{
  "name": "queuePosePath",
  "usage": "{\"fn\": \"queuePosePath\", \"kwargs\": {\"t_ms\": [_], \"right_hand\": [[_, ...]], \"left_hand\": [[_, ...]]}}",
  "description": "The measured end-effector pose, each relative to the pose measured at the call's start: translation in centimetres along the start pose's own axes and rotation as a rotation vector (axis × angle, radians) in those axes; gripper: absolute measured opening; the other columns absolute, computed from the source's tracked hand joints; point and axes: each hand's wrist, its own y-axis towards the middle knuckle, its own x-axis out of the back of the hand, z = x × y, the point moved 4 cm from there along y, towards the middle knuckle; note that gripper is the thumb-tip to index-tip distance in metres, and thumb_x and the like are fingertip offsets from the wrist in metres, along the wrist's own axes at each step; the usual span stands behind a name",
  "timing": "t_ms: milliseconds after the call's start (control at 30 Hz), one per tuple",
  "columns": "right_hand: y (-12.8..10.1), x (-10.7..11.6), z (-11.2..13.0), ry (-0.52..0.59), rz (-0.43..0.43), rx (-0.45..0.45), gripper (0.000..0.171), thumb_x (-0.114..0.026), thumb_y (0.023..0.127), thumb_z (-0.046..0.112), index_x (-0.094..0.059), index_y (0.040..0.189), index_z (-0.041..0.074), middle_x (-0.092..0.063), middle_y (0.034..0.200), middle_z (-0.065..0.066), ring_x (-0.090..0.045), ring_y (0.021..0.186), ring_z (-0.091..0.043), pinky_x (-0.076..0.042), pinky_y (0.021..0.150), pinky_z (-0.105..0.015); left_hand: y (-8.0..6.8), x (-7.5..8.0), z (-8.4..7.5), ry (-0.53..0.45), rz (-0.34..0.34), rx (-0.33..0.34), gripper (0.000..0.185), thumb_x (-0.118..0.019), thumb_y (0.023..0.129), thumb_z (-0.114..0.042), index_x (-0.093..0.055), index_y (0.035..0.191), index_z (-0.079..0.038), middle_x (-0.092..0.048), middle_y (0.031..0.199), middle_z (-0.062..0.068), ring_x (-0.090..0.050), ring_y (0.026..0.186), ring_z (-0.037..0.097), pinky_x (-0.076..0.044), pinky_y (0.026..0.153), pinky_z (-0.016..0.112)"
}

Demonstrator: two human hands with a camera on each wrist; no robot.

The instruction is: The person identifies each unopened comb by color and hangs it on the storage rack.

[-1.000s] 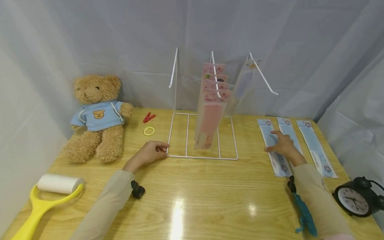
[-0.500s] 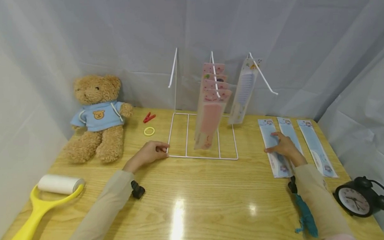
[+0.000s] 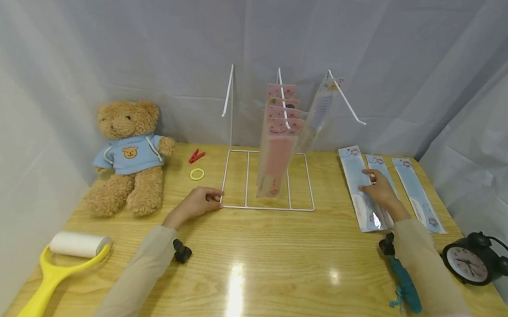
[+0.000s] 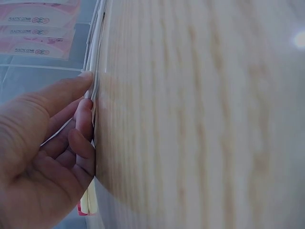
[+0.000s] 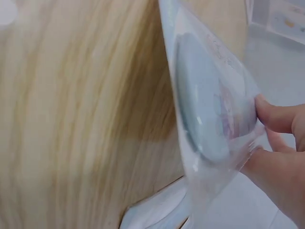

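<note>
On the table [image 3: 276,252] I see my right hand [image 3: 379,193] pinching 1 comb pack [image 3: 358,188]; my left hand [image 3: 195,204], fingers relaxed, rests against the rack [image 3: 245,207].

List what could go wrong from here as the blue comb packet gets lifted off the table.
1. The right hand pinches the blue comb packet only at one edge of its slick plastic sleeve, as the right wrist view shows; it may slip free.
2. The lifted packet overlaps the neighbouring blue packet and might drag it askew.
3. The left hand touches just one corner of the white wire rack, which carries hanging pink packets; a bump could tip it.
</note>
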Motion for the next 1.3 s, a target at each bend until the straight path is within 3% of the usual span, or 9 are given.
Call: {"fn": "queuePosePath", "kwargs": {"t_ms": [133,233,433,567,767,1067,1300], "right_hand": [[-0.6,0.2,0.3,0.054,-0.091,0.011,0.057,-0.056,0.092,0.001,-0.031,0.142,-0.006,-0.035,0.133,-0.035,-0.040,0.113,-0.040,-0.040,0.082,-0.035],[-1.0,0.4,0.8,0.103,-0.160,0.031,0.054,-0.055,0.093,0.000,-0.033,0.142,-0.005,-0.042,0.127,-0.031,-0.045,0.103,-0.026,-0.038,0.076,-0.022],[-1.8,0.8,2.5,0.246,-0.241,0.100,0.053,-0.056,0.092,-0.002,-0.035,0.141,-0.001,-0.052,0.105,-0.001,-0.048,0.081,0.002,-0.041,0.069,-0.012],[-2.4,1.0,4.3,0.404,-0.263,0.190,0.047,-0.056,0.088,-0.011,-0.047,0.130,0.006,-0.053,0.095,0.012,-0.051,0.080,0.002,-0.043,0.069,-0.011],[-3.5,0.9,6.7,0.614,-0.239,0.272,0.051,-0.056,0.084,-0.018,-0.054,0.114,0.023,-0.053,0.096,0.006,-0.053,0.080,-0.001,-0.045,0.068,-0.010],[-6.0,0.2,9.2,0.771,-0.202,0.436,0.043,-0.063,0.082,-0.014,-0.054,0.109,0.018,-0.058,0.094,0.005,-0.058,0.081,-0.004,-0.048,0.069,-0.014],[-8.3,-0.6,10.3,0.897,-0.238,0.620,0.038,-0.065,0.083,-0.008,-0.050,0.111,0.011,-0.056,0.109,-0.001,-0.058,0.101,-0.009,-0.049,0.081,-0.017]], "left_hand": [[0.0,-0.1,0.1,0.007,0.006,0.001,0.038,-0.067,0.088,-0.008,-0.060,0.121,0.008,-0.063,0.092,0.011,-0.055,0.079,0.014,-0.047,0.073,0.029],[0.0,-0.1,0.2,0.012,0.010,0.002,0.038,-0.067,0.088,-0.008,-0.060,0.121,0.008,-0.063,0.093,0.011,-0.055,0.079,0.015,-0.046,0.073,0.029],[0.1,-0.1,0.2,0.029,0.005,0.011,0.038,-0.067,0.088,-0.009,-0.060,0.122,0.007,-0.064,0.094,0.012,-0.056,0.080,0.015,-0.047,0.074,0.029],[0.2,0.0,0.1,0.036,0.003,0.014,0.038,-0.067,0.088,-0.009,-0.060,0.122,0.007,-0.064,0.094,0.012,-0.057,0.081,0.015,-0.048,0.075,0.030],[0.1,0.0,-0.2,0.035,-0.001,0.010,0.038,-0.068,0.087,-0.008,-0.061,0.121,0.007,-0.065,0.094,0.012,-0.057,0.081,0.016,-0.047,0.075,0.031],[0.1,0.0,-0.2,0.037,0.001,0.006,0.038,-0.067,0.087,-0.008,-0.060,0.120,0.009,-0.064,0.094,0.013,-0.057,0.081,0.016,-0.046,0.073,0.027],[0.1,0.1,-0.2,0.032,0.004,0.005,0.038,-0.067,0.088,-0.008,-0.060,0.121,0.008,-0.064,0.094,0.013,-0.057,0.081,0.017,-0.046,0.074,0.029]]}}
